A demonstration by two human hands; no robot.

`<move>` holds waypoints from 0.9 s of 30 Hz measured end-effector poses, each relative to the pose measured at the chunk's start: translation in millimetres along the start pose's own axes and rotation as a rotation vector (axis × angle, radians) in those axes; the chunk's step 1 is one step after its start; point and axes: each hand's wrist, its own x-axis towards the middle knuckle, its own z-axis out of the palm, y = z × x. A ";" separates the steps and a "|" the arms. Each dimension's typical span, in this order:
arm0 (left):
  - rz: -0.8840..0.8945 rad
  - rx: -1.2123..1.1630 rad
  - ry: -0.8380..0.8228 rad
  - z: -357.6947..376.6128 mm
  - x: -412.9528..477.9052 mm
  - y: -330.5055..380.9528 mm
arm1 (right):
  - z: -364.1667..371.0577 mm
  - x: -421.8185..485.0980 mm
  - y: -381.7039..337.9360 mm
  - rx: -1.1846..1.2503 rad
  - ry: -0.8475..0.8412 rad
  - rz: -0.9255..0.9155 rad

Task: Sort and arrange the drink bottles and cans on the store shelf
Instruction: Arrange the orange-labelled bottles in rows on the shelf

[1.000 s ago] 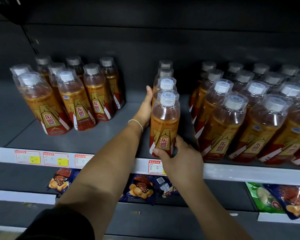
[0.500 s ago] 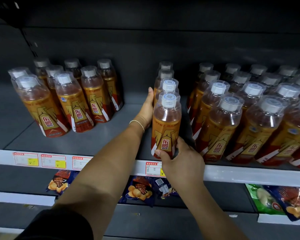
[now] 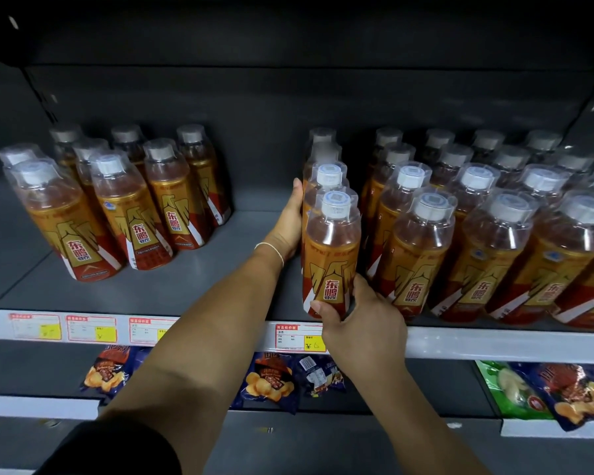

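A single-file row of orange drink bottles runs front to back at the middle of the grey shelf [image 3: 172,286]. My right hand [image 3: 357,317] grips the base of the front bottle [image 3: 331,255] of that row, thumb across its label. My left hand [image 3: 288,224] lies flat against the left side of the second bottle [image 3: 326,180] behind it, fingers straight and pointing to the back. A group of several bottles [image 3: 124,207] stands at the left. A large block of bottles [image 3: 487,234] fills the right.
Bare shelf floor lies between the left group and the middle row. Price tags [image 3: 90,329] line the white shelf rail. Snack bags [image 3: 271,382] lie on the lower shelf, with a green bag [image 3: 515,389] at the right. The dark back wall closes the shelf behind.
The front bottle has shifted slightly right and nearer the right block, with my right hand still on its base. My left hand has kept its place along the row.
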 end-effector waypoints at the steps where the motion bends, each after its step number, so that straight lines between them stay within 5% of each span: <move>1: 0.009 -0.053 -0.044 1.9 -0.1 1.0 | -0.7 0.0 0.4 -0.001 -0.001 -0.001; 27: -0.031 0.001 -0.030 23.0 5.5 -6.2 | -3.1 2.2 15.5 0.003 0.058 0.002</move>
